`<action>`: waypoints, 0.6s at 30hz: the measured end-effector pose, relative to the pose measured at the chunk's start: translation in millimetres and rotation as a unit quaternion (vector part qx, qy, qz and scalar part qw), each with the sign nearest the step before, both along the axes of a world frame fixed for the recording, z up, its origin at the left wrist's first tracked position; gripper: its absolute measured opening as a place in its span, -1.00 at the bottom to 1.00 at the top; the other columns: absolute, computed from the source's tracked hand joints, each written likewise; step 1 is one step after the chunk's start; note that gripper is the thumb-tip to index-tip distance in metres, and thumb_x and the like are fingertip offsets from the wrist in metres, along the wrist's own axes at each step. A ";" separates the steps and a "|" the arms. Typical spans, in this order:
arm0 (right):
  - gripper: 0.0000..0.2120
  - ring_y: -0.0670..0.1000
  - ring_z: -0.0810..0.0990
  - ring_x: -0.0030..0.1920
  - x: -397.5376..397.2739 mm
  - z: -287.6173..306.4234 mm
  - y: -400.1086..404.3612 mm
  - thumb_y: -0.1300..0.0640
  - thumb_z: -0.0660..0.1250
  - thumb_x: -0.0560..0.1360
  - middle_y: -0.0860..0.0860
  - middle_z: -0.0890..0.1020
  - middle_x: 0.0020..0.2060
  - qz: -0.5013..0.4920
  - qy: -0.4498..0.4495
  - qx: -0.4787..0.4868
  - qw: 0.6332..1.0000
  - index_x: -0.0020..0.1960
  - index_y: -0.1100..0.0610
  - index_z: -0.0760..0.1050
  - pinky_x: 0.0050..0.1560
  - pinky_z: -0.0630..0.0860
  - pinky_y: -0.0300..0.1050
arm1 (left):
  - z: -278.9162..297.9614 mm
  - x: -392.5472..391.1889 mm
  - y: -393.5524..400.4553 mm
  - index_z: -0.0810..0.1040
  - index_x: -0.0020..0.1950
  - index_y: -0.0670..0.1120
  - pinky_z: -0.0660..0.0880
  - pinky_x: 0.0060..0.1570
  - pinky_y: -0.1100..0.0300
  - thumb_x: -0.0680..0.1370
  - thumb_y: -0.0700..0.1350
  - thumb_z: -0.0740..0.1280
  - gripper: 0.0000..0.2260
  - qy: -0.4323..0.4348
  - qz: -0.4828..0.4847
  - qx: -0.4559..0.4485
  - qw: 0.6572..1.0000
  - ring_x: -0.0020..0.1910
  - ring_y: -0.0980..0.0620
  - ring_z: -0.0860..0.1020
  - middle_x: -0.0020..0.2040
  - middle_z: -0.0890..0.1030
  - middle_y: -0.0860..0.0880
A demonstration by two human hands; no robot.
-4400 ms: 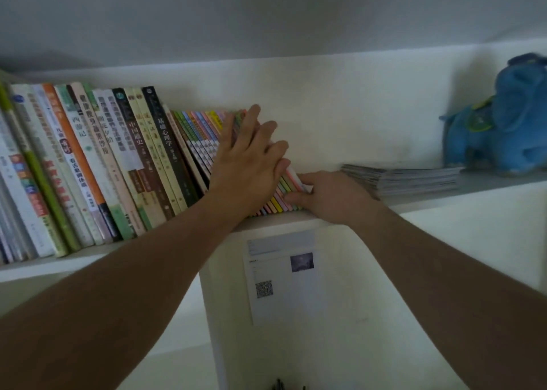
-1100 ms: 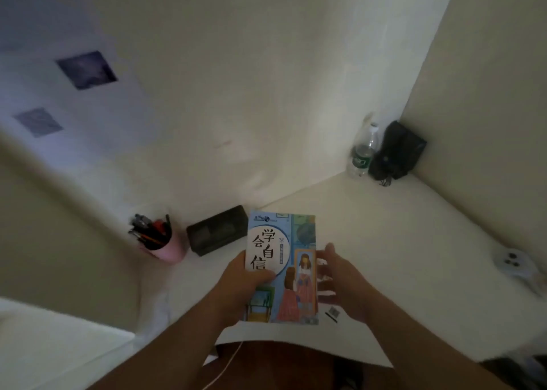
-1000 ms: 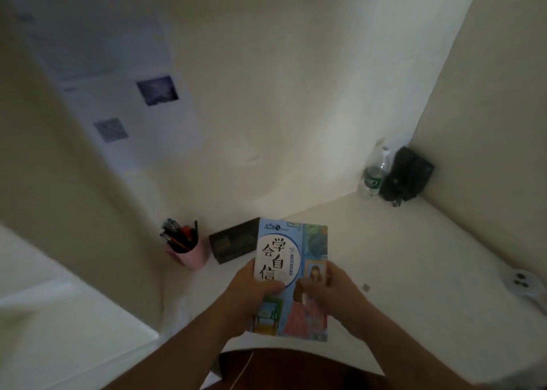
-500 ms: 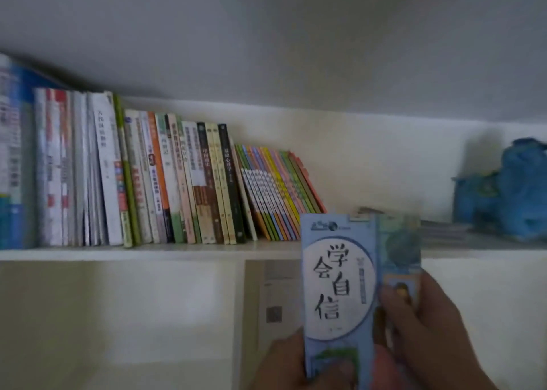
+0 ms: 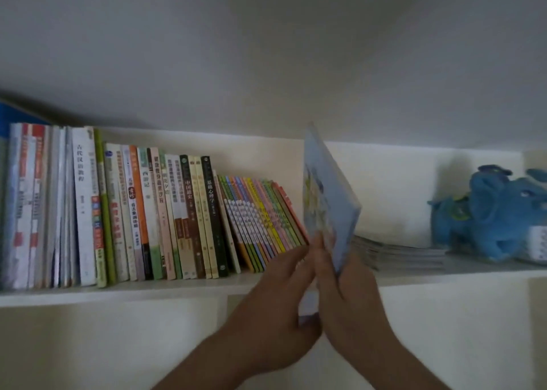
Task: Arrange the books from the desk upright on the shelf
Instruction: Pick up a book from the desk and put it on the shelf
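Note:
A thin light-blue book (image 5: 328,200) stands raised in front of the white shelf (image 5: 118,293), turned edge-on and tilted, just right of the leaning row of thin colourful books (image 5: 260,220). My right hand (image 5: 346,298) grips its lower end, fingers curled round it. My left hand (image 5: 278,303) is at the book's bottom corner from the left; whether it holds the book is unclear. Taller upright books (image 5: 133,212) fill the shelf's left part.
A flat stack of thin magazines (image 5: 396,253) lies on the shelf right of the held book. A blue plush toy (image 5: 491,212) sits at the far right. The shelf's top board hangs low overhead. A gap lies between the leaning row and the magazines.
The book was picked up from the desk and lifted to the shelf. Since half a second ago it has turned from cover-facing to edge-on and risen beside the leaning row.

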State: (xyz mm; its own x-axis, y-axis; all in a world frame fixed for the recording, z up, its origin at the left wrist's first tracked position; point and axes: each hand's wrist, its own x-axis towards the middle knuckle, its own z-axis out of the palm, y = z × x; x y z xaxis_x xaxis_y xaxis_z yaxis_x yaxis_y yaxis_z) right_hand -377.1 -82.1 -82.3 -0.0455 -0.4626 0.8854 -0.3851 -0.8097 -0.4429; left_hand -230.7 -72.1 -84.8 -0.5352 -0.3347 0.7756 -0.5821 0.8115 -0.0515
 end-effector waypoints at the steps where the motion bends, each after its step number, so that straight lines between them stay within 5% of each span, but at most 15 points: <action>1: -0.53 -0.36 0.62 -0.10 -13.7 3.4 -7.9 -0.28 0.11 0.65 -0.47 0.63 -0.14 0.006 -0.026 0.013 1.000 0.31 0.00 0.55 -0.19 0.52 -0.40 | 9.5 7.4 -8.4 0.26 0.58 0.32 0.24 0.47 0.25 0.59 -0.04 0.37 -0.39 -0.036 0.033 -0.019 0.999 0.51 0.28 0.18 0.54 0.27 0.30; 3: -0.64 -0.21 0.62 -0.26 -37.5 13.8 -20.6 -0.22 0.12 0.59 -0.35 0.63 -0.28 0.016 -0.057 0.041 0.997 0.15 -0.02 0.51 -0.38 0.47 -0.34 | 41.9 23.8 -25.8 0.62 0.35 0.22 0.39 0.38 0.08 0.55 -0.07 0.37 -0.61 -0.004 0.095 -0.083 0.992 0.40 0.14 0.37 0.40 0.53 0.16; 6: -0.78 -0.17 0.64 -0.11 -55.9 24.7 -34.2 -0.22 0.11 0.56 -0.23 0.67 -0.09 0.029 -0.030 0.080 0.996 0.16 -0.26 0.40 -0.28 0.58 -0.24 | 101.7 38.9 -42.7 0.70 0.18 0.12 0.47 0.31 -0.03 0.55 -0.16 0.41 -0.73 0.058 0.144 -0.109 0.982 0.23 0.12 0.47 0.20 0.66 0.08; 10: -0.70 -0.06 0.69 -0.15 -44.0 28.1 -39.6 -0.23 0.11 0.57 -0.13 0.69 -0.08 0.054 -0.044 0.048 0.996 0.21 -0.18 0.45 -0.25 0.67 0.04 | 153.3 27.1 -44.4 0.40 0.49 0.23 0.53 0.18 0.11 0.59 0.08 0.43 -0.52 0.108 0.144 0.023 0.983 0.28 0.08 0.50 0.34 0.50 0.09; 12: -0.53 -0.12 0.67 -0.17 -31.4 38.1 -31.6 -0.29 0.03 0.58 -0.15 0.67 -0.08 0.034 -0.025 -0.006 0.999 0.31 -0.07 0.45 -0.27 0.65 -0.10 | 151.6 8.2 -29.2 0.04 0.66 0.26 0.52 0.16 0.25 0.53 0.28 0.39 -0.20 0.119 0.041 0.142 0.982 0.39 0.15 0.45 0.50 0.34 0.22; 14: -0.56 -0.16 0.66 -0.07 -18.8 50.3 -24.1 -0.26 -0.05 0.68 -0.17 0.64 0.03 0.009 0.033 -0.072 0.997 0.43 -0.12 0.34 -0.15 0.63 -0.17 | 138.2 -4.9 -18.9 -0.27 0.65 0.28 0.52 0.24 0.33 0.48 0.36 0.33 -0.04 0.094 -0.038 0.205 0.974 0.45 0.28 0.40 0.57 0.24 0.34; 18: -0.56 -0.02 0.64 0.04 -9.4 66.9 -17.1 -0.13 0.02 0.69 -0.14 0.51 0.27 -0.051 0.160 -0.081 0.982 0.55 -0.12 0.21 0.03 0.64 0.12 | 108.0 -10.6 -3.1 -0.19 0.59 0.47 0.53 0.35 -0.08 0.33 0.57 0.32 -0.02 0.228 -0.113 0.280 0.925 0.61 0.09 0.26 0.66 0.13 0.25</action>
State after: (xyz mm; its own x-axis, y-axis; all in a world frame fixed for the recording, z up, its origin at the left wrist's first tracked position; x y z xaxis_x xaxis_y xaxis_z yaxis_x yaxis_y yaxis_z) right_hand -386.4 -99.2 -15.5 0.2077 -0.3218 0.9238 -0.5666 -0.8094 -0.1546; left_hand -241.3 -75.2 23.2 -0.2999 -0.6730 0.6761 -0.2520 0.7395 0.6242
